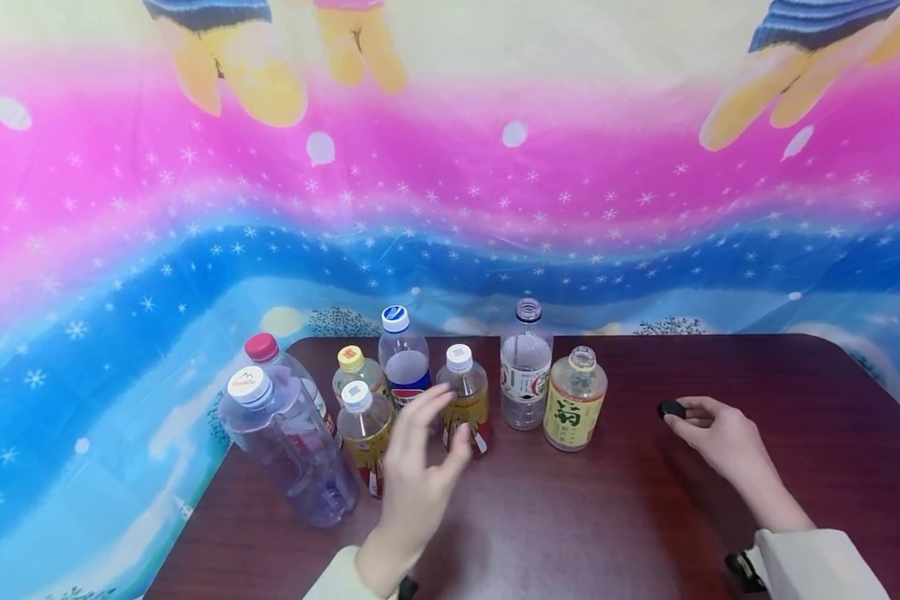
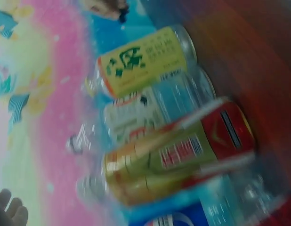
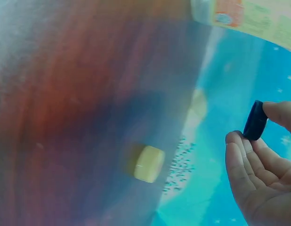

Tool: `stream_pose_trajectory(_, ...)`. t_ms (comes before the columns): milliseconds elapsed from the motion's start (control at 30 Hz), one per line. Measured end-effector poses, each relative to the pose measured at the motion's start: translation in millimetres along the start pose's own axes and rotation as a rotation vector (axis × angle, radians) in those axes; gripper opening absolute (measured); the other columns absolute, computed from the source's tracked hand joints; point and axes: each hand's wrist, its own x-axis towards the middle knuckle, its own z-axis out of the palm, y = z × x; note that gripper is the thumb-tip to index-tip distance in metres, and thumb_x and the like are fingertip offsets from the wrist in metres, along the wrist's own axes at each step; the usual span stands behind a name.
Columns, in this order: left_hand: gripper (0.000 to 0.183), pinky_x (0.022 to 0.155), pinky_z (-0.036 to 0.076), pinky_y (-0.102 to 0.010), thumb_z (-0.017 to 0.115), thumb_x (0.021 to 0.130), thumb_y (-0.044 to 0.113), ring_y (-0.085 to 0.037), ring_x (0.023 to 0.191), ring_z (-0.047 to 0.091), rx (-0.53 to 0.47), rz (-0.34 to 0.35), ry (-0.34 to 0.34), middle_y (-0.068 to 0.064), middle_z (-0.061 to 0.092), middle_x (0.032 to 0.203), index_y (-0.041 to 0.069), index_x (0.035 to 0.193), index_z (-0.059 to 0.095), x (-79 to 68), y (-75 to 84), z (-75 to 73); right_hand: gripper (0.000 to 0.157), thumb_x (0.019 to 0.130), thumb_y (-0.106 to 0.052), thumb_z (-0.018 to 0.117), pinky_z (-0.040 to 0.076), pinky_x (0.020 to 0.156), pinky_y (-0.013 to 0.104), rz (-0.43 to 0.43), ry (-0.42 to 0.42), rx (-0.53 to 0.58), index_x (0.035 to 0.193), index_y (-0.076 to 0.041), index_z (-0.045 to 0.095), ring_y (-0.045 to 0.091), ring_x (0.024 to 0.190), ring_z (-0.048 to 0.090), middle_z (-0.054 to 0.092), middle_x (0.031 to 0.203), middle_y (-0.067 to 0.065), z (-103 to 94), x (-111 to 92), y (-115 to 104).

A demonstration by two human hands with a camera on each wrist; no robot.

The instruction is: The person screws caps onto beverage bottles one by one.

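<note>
My right hand [image 1: 727, 442] pinches a black bottle cap [image 1: 671, 409] between thumb and fingers, above the table's right part. The right wrist view shows this cap [image 3: 255, 120] edge-on at the fingertips. My left hand [image 1: 420, 475] holds nothing; its fingers bend loosely in front of a gold-labelled bottle [image 1: 467, 408] with a white cap, partly covering it. Whether they touch is unclear. Right of it stand two uncapped bottles: a clear one with a white label [image 1: 526, 375] and one with a yellow label [image 1: 576, 408]. A yellow cap [image 3: 149, 164] lies on the table in the right wrist view.
Several capped bottles stand at the left: a large clear one [image 1: 292, 454], a red-capped one [image 1: 262, 347], a yellow-capped one [image 1: 351, 360], a blue-labelled one [image 1: 405, 362] and another gold-labelled one [image 1: 365, 429]. A patterned cloth [image 1: 450, 167] hangs behind the dark table [image 1: 570, 525].
</note>
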Motion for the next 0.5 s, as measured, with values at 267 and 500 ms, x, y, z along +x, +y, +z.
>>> stream_pose_trajectory(267,0.05,0.104,0.046,-0.032,0.068,0.087,0.014,-0.021,0.125,0.052,0.027,-0.151,-0.27,-0.011,0.054,0.133,0.003,0.132,0.05,27.7,7.2,56.8,0.054,0.094,-0.036,0.057,0.046,0.062,0.029,-0.051,0.092,0.012,0.131,0.003,0.051,0.0,0.08,0.059,0.063,0.111,0.026,-11.4,-10,-17)
stream_pose_trajectory(500,0.06,0.111,0.039,-0.038,0.06,0.094,0.019,-0.026,0.136,0.041,0.065,-0.336,-0.35,-0.015,0.041,0.146,0.0,0.144,0.033,43.8,2.6,93.5,0.049,0.093,-0.038,0.059,0.042,0.06,0.019,-0.087,0.157,0.041,0.125,-0.002,0.057,-0.028,0.072,0.035,0.064,0.11,0.022,-18.5,-13,-35)
